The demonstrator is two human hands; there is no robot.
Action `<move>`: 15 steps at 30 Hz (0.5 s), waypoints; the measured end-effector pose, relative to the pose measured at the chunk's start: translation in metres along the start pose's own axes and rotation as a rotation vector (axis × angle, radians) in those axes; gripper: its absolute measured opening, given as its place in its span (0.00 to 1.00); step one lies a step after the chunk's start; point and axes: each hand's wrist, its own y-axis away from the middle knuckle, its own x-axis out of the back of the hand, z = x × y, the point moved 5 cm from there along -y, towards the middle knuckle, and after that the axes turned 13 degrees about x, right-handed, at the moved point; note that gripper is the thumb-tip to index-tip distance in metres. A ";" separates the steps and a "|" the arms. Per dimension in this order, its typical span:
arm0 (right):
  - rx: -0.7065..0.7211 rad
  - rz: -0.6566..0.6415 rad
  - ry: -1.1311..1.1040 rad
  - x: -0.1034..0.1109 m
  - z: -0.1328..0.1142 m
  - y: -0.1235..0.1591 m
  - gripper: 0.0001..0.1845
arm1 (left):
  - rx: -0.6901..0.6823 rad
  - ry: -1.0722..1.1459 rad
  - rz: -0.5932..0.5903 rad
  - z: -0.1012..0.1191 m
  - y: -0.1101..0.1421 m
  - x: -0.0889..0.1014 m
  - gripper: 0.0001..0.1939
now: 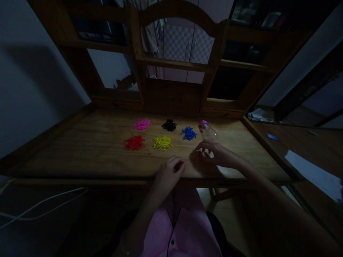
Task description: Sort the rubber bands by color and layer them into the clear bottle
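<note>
Five small piles of coloured bands lie on the wooden desk (80, 150): pink (143, 124), black (169, 125), blue (189, 133), red (134, 142) and yellow (162, 142). A clear bottle with a pink cap (208, 131) lies on its side to the right of the blue pile. My left hand (171, 171) rests near the desk's front edge with fingers curled in. My right hand (214, 152) hovers just right of it, fingers bent over a small red bit (198, 157) on the desk. The light is dim, so what the fingers hold is unclear.
A wooden hutch with shelves (171, 64) rises at the back of the desk. White cables (40, 205) hang at the lower left. A side surface on the right carries white paper (313, 173) and a small blue item (272, 137).
</note>
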 end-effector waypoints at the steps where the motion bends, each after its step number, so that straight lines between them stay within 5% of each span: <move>1: 0.005 0.019 -0.003 -0.002 -0.004 0.000 0.17 | -0.013 -0.027 -0.004 0.002 -0.006 -0.006 0.07; 7: -0.019 0.135 -0.052 -0.015 -0.016 0.013 0.12 | -0.098 -0.110 -0.042 0.014 -0.034 -0.035 0.11; 15: -0.159 0.289 -0.176 -0.018 -0.007 0.039 0.20 | -0.142 -0.164 -0.037 0.018 -0.042 -0.040 0.10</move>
